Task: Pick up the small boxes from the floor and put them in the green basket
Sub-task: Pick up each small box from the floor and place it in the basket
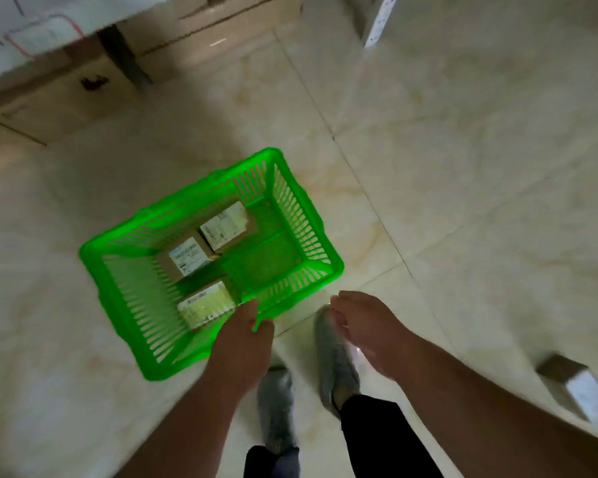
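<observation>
Pinching the near rim of the green basket (292, 215), the left hand (244, 346) has its thumb on the outside and its fingers curled over the edge; that single-corner grip is the first risk, since a lift or drag from there could tip the basket and let its load slide. Three small boxes lie inside: one (206, 307) against the near wall just beside the fingers, one (189, 258) in the middle, one (225, 225) toward the far side. The right hand (363, 326) hangs loosely curled and carries nothing, above a grey shoe (337, 360). One more small box (573, 388) sits on the tiled floor (463, 167), well apart to the right; reaching for it while holding the basket could twist the rim out of the fingers. Motion blur suggests walking, so a foot could clip the basket.
</observation>
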The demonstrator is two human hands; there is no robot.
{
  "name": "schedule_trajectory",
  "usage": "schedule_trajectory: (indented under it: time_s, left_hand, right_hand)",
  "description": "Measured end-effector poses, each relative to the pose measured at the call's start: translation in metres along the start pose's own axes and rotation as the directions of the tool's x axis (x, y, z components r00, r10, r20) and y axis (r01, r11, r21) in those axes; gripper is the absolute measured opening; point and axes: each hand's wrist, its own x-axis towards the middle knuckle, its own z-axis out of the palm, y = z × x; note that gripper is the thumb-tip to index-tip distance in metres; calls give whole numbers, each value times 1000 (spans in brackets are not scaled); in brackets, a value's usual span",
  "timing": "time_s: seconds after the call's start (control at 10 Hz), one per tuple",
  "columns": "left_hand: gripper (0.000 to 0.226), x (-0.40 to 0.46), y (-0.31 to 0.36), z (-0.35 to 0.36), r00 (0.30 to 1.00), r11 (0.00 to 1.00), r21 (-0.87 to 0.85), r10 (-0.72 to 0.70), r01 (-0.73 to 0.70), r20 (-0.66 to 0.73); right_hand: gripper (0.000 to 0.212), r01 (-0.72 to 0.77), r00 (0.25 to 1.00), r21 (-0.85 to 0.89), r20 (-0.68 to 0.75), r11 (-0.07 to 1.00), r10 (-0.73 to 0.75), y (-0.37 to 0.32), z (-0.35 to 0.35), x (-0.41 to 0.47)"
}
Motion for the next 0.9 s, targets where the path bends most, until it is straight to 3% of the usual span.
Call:
schedule_trajectory:
  time_s: [0.1, 0.2, 0.3, 0.5, 0.7, 0.9]
  left_hand:
    - [29, -30, 41, 18, 972, 972, -34, 234, -233, 29]
    - [48, -69, 67, 31, 971, 982, 125, 115, -143, 208]
    - [54, -98, 74, 49, 958, 991, 96, 67, -98, 279]
    - [55, -144, 99, 99, 920, 966, 194, 88, -173, 381]
    - [53, -185, 125, 191, 897, 931, 292, 75, -220, 436]
    - [52, -240, 150, 301, 860, 895, 377, 15, -239, 510]
  right_hand:
    - [39, 34, 996, 18, -77, 999, -33, 17, -42, -26]
    - [44, 14, 991, -95, -132, 995, -26, 47, -76, -67]
    - [7, 2, 978, 13, -208, 1000, 1, 90, -112, -101]
    - [18, -37, 927, 190, -360, 981, 105, 187, -182, -134]
    - [21, -78, 892, 326, -399, 942, 212, 286, -244, -131]
    - [8, -47, 902, 365, -384, 930, 196, 375, -322, -137]
